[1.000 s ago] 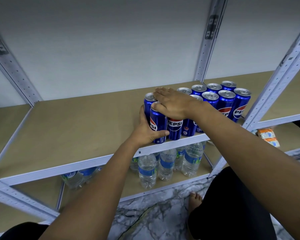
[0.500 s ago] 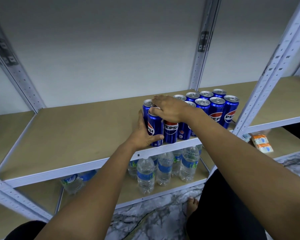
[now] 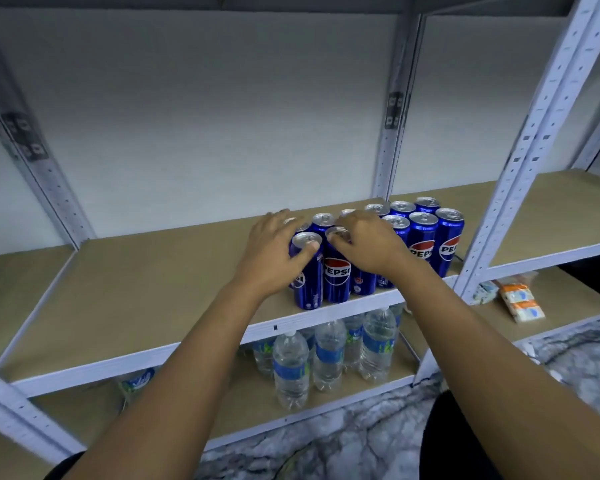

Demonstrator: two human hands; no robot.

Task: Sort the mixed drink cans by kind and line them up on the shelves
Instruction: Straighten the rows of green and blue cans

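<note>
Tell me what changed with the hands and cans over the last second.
The left hand let go of the front-left can's side and now rests on top, thumb on its lid. The right hand stayed on the can tops. The Pepsi cans and water bottles stayed put.

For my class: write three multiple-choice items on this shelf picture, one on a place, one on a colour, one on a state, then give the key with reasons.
1. Where do the water bottles stand?
A. on the shelf below the cans
B. beside the cans
C. on the floor

2. What colour are the Pepsi cans?
A. green
B. blue
C. silver

3. What are the hands doing?
A. hanging at the sides
B. lifting a bottle
C. resting on the can tops

Key: 1 A, the bottles show under the can shelf. 2 B, blue bodies with the red and white logo. 3 C, the left hand and right hand lie on the tops.
</note>
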